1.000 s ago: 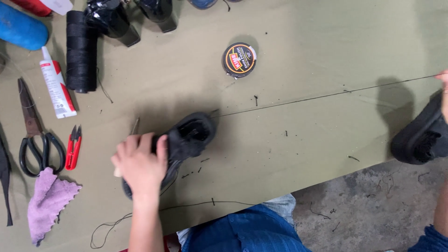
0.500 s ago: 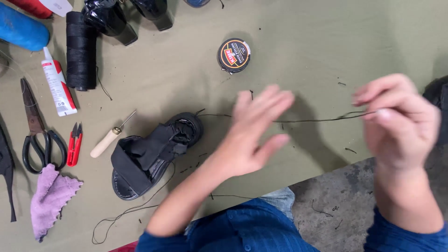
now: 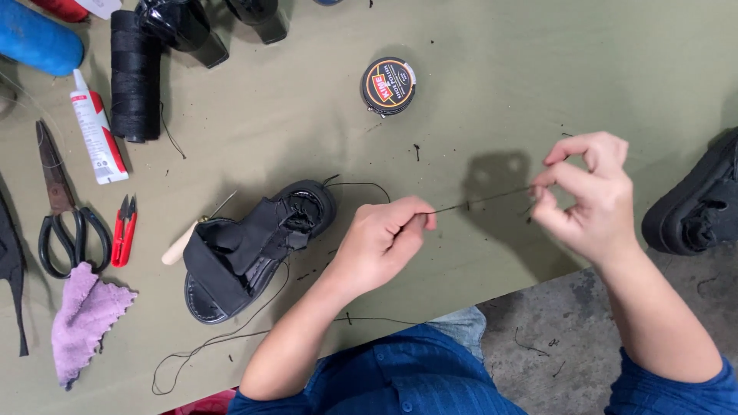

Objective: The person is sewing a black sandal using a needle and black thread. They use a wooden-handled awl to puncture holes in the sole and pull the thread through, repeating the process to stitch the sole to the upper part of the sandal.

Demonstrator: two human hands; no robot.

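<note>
A length of black thread (image 3: 480,201) is being held taut between two hands above the olive table (image 3: 538,69), apparently so it stays straight and clear of the surface. The left hand (image 3: 380,242) is being kept in a closed grip, thumb and forefinger pinched on one end; the right hand (image 3: 588,196) is pinching the other end, its remaining fingers spread. The thread's slack is trailing back to one black sandal (image 3: 246,250) lying just left of the left hand. Counted: one polish tin (image 3: 388,84), one thread spool (image 3: 134,77), one glue tube (image 3: 96,131), one pair of scissors (image 3: 61,211), one red snips (image 3: 123,230), one lilac cloth (image 3: 84,319).
</note>
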